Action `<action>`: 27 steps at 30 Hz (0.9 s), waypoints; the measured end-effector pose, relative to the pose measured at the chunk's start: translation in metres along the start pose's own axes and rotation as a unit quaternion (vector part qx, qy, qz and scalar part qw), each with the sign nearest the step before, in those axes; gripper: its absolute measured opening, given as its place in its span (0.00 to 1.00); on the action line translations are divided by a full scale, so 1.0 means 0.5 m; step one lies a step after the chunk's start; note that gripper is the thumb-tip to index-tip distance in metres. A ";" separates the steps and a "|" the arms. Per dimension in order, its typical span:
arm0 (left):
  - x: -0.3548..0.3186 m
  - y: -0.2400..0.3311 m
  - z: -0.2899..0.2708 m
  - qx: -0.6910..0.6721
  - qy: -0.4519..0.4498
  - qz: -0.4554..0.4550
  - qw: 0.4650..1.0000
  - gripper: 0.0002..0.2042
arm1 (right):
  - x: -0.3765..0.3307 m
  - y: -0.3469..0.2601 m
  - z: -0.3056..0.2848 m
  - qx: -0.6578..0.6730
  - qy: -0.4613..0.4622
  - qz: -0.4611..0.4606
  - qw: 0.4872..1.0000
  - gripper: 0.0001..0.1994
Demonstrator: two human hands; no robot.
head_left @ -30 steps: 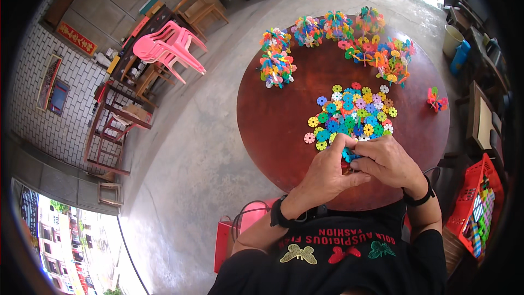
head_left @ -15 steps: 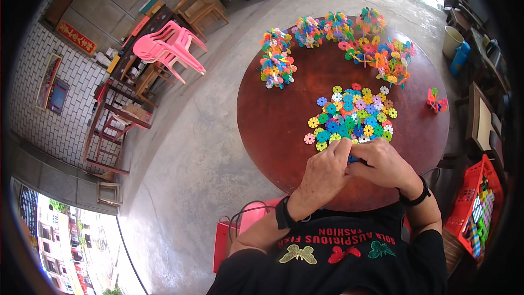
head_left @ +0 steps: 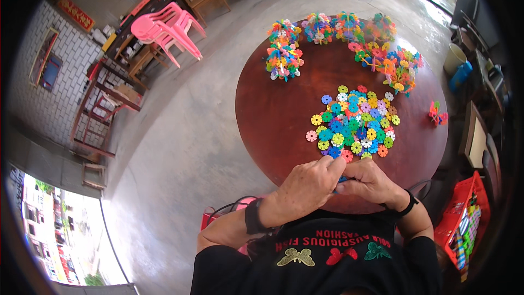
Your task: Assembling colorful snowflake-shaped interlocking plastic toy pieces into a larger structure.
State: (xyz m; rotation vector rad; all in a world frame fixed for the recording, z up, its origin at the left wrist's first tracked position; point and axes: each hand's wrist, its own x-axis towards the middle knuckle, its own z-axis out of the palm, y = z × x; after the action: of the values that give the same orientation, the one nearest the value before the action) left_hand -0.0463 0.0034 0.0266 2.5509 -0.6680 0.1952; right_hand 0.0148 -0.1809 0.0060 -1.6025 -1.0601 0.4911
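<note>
Close to my body, over the near part of the round table, my left hand [head_left: 310,187] and my right hand [head_left: 373,182] meet with fingers pinched together. Between them shows a bit of a blue slotted plastic disc [head_left: 342,180]; the fingers hide most of it, and whether more pieces are joined to it I cannot tell. Just beyond my fingertips lies a loose pile of flower-shaped slotted discs [head_left: 353,125] in many colours. Several ball-like clusters of joined discs [head_left: 284,61] stand along the far side of the table.
The round brown table [head_left: 262,109] fills the middle. A small red and green joined piece [head_left: 436,113] sits near its right edge. Right of me is a red basket [head_left: 456,221] of plastic pieces. Pink chairs [head_left: 166,30] stand far left; a blue bottle [head_left: 461,75] is at right.
Both hands have drawn back from the pile toward my body, still together around the blue disc. Discs at the pile's near edge, hidden before, now show. The view has shifted slightly.
</note>
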 end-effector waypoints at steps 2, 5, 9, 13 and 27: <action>-0.005 -0.017 0.014 -0.017 0.026 -0.012 0.999 0.16 | 0.011 -0.011 -0.003 -0.023 -0.012 0.030 0.999 0.08; 0.005 -0.043 0.047 -0.021 0.099 -0.027 0.994 0.17 | 0.034 -0.010 0.000 -0.101 0.014 0.082 0.991 0.08; 0.012 -0.054 0.077 -0.070 0.147 -0.026 0.986 0.21 | 0.040 0.007 0.007 -0.205 0.070 0.108 0.970 0.07; 0.006 -0.080 0.047 -0.307 0.003 -0.016 0.952 0.24 | 0.027 -0.022 0.004 -0.341 -0.053 0.010 0.939 0.09; -0.027 -0.091 -0.015 -0.642 -0.415 -0.090 0.639 0.12 | 0.059 -0.128 0.026 -0.280 -0.205 -0.022 0.937 0.15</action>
State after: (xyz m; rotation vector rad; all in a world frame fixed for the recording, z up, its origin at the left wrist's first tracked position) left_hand -0.0356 0.0476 0.0105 1.1108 -0.4975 -1.1785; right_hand -0.0042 -0.1491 0.0672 -2.0154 -1.6577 0.5378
